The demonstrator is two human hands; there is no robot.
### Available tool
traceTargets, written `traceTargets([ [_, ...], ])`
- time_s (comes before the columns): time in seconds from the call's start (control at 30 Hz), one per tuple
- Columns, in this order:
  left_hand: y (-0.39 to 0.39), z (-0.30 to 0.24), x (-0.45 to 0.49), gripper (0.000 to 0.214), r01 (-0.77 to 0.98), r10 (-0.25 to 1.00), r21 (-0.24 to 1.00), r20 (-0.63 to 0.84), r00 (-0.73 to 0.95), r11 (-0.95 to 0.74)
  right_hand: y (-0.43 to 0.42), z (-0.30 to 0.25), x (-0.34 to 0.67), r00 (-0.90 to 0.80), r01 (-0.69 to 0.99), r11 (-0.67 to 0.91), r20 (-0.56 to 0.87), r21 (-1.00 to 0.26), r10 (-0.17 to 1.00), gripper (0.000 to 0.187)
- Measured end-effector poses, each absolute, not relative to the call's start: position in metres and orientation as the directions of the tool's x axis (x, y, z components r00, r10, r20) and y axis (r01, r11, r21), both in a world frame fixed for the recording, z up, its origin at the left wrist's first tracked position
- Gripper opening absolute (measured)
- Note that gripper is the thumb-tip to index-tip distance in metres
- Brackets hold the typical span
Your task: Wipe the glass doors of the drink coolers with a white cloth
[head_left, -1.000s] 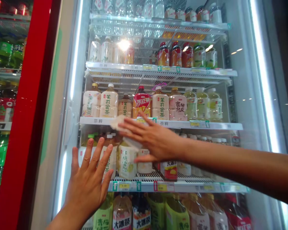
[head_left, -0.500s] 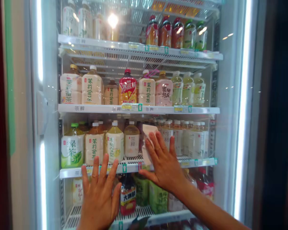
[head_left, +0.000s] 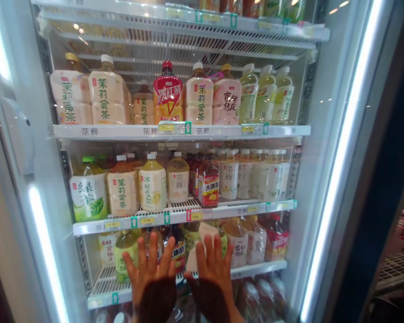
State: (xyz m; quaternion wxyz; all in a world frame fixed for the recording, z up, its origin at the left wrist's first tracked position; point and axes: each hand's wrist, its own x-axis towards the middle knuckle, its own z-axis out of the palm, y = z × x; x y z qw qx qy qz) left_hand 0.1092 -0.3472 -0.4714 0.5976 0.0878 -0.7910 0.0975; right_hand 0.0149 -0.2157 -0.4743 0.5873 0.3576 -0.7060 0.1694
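Both my hands press flat on the glass door point(head_left: 323, 112) of a drinks fridge, low in the head view. My left hand point(head_left: 151, 273) has its fingers spread on the glass with nothing under it. My right hand point(head_left: 212, 271) lies flat beside it, fingers stretched, pinning a white cloth point(head_left: 198, 244) against the glass; the cloth sticks out above and left of the fingers. Behind the glass near the hands stand bottles of the third shelf down point(head_left: 256, 268).
The fridge holds shelves of tea and juice bottles: large bottles on the upper shelf point(head_left: 175, 131), smaller ones on the middle shelf point(head_left: 188, 214). Lit strips run down the left frame point(head_left: 47, 251) and the right frame point(head_left: 340, 170). A dark gap and a wire rack point(head_left: 397, 264) lie right.
My right hand slid the cloth down the glass from the middle shelf level to the lower shelf. My left hand also moved lower. The view tilted down and closer.
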Motion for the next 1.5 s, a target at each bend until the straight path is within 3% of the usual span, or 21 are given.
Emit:
traceTargets([
  [0.1,-0.350,-0.475,0.107,0.082,-0.280,0.012,-0.093,0.960,-0.280,0.956,-0.215,-0.477,0.012,-0.041,-0.681,0.699,0.941,0.221,-0.337,0.094],
  [0.23,-0.350,-0.478,0.108,0.078,-0.257,-0.019,-0.048,0.967,-0.253,0.965,-0.217,-0.443,0.009,-0.059,-0.688,0.705,0.955,0.172,-0.291,0.088],
  [0.43,-0.351,-0.477,0.108,0.084,-0.294,0.021,-0.103,0.962,-0.271,0.950,-0.221,-0.497,0.022,-0.057,-0.702,0.689,0.950,0.179,-0.305,0.087],
  [0.63,-0.352,-0.475,0.108,0.083,-0.341,0.092,-0.158,0.975,-0.202,0.927,-0.223,-0.463,0.012,-0.089,-0.667,0.731,0.959,0.143,-0.269,0.083],
  [0.8,-0.354,-0.478,0.106,0.074,-0.337,0.112,-0.174,0.974,-0.195,0.925,-0.218,-0.502,0.016,0.009,-0.682,0.693,0.950,0.235,-0.313,0.083],
  [1.0,-0.354,-0.475,0.105,0.080,-0.338,0.124,-0.172,0.979,-0.159,0.925,-0.220,-0.461,0.008,-0.093,-0.665,0.736,0.962,0.132,-0.256,0.089],
  [1.2,-0.356,-0.476,0.102,0.079,-0.331,0.102,-0.137,0.988,-0.119,0.934,-0.209,-0.524,0.007,-0.023,-0.664,0.721,0.959,0.198,-0.284,0.094],
  [1.37,-0.329,-0.476,0.096,0.086,-0.313,0.014,-0.057,0.990,-0.137,0.948,-0.196,-0.487,-0.013,-0.157,-0.664,0.747,0.972,0.028,-0.175,0.087],
  [1.5,-0.305,-0.476,0.084,0.089,-0.294,0.011,-0.071,0.979,-0.203,0.953,-0.186,-0.503,-0.019,-0.155,-0.662,0.749,0.974,0.022,-0.166,0.087],
])
